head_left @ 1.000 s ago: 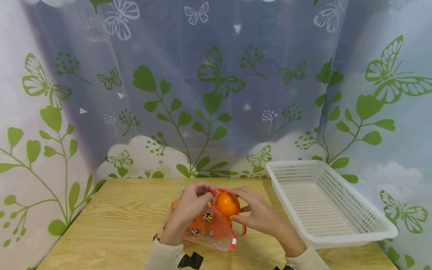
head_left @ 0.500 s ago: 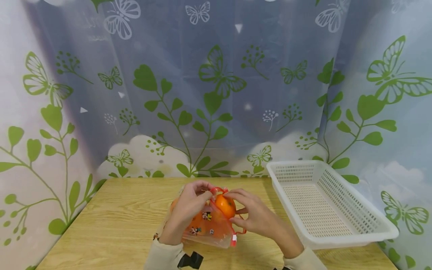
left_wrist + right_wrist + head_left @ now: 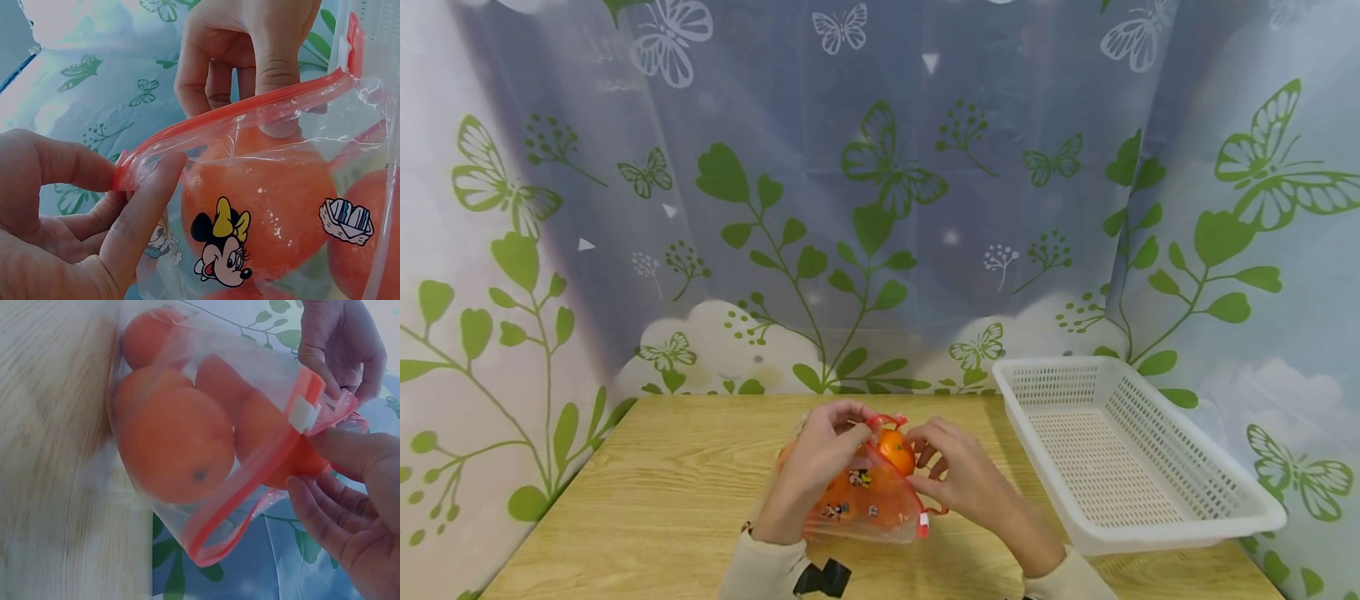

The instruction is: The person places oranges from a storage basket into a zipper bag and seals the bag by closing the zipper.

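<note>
A clear zip bag [image 3: 891, 527] with a red rim and printed cartoon figures lies mid-table, its mouth facing right. My left hand [image 3: 820, 454] pinches the red rim between thumb and fingers, keeping the mouth apart. At the opening is an orange [image 3: 896, 452], partly inside the bag. My right hand [image 3: 964, 473] holds it from the right; in the left wrist view the thumb reaches past the rim onto the fruit. Several other oranges [image 3: 178, 447] show through the plastic in the right wrist view. A white slider [image 3: 304, 414] sits at one end of the rim.
To the right stands a white perforated plastic basket [image 3: 1157, 533] with nothing in it. The wooden table [image 3: 625, 500] meets a curtain [image 3: 790, 250] printed with leaves and butterflies at its back edge.
The orange has moved left and deeper into the bag's mouth, and my right hand has followed it left. My left hand keeps its pinch on the rim.
</note>
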A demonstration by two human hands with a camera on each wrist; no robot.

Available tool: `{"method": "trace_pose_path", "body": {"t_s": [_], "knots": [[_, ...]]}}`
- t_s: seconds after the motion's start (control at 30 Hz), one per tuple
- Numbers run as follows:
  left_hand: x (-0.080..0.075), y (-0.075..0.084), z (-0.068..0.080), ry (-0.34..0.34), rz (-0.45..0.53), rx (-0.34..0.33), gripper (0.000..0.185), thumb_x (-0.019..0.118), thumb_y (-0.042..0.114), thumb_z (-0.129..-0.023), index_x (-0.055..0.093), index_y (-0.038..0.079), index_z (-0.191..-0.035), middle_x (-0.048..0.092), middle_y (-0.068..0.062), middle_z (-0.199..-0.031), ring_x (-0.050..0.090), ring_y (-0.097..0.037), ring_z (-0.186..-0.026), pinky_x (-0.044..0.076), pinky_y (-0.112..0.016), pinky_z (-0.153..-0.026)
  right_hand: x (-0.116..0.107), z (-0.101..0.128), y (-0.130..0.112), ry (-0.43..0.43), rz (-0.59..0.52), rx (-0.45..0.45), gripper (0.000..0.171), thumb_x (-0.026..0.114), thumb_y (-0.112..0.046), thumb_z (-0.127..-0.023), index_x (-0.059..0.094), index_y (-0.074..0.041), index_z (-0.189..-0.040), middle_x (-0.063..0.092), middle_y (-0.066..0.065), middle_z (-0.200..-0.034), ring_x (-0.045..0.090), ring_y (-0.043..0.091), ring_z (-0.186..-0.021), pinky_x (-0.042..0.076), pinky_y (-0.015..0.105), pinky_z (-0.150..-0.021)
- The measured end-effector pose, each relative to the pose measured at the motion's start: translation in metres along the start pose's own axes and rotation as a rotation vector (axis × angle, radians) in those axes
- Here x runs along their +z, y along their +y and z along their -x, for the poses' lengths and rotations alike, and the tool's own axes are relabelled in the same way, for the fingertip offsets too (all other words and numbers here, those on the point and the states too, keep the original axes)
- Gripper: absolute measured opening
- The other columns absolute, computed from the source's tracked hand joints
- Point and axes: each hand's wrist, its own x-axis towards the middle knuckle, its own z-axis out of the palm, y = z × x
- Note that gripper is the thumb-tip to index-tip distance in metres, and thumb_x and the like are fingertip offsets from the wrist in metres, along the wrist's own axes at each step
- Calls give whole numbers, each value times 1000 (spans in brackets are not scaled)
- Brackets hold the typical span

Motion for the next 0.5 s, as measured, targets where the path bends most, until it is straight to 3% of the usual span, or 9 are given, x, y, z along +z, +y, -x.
{"method": "trace_pose_path", "body": {"t_s": [0.17, 0.5], "knots": [[0, 0, 0, 13, 6, 27, 15, 57, 4, -101, 65, -4, -111, 66, -13, -101, 64, -17, -69, 64, -31, -68, 4, 0, 5, -2, -7, -51, 33, 81, 6, -82, 68, -5, -111, 69, 8, -97, 71, 18, -80, 62, 21, -66], [-1, 0, 0, 37, 13, 30, 13, 58, 3, -101, 66, -3, -109, 66, -14, -101, 66, -17, -70, 64, -31, -67, -5, 1, 7, -54, 14, -53, 30, 74, 9, -88, 72, -2, -115, 76, 10, -102, 74, 15, -81, 61, 17, -68]]}}
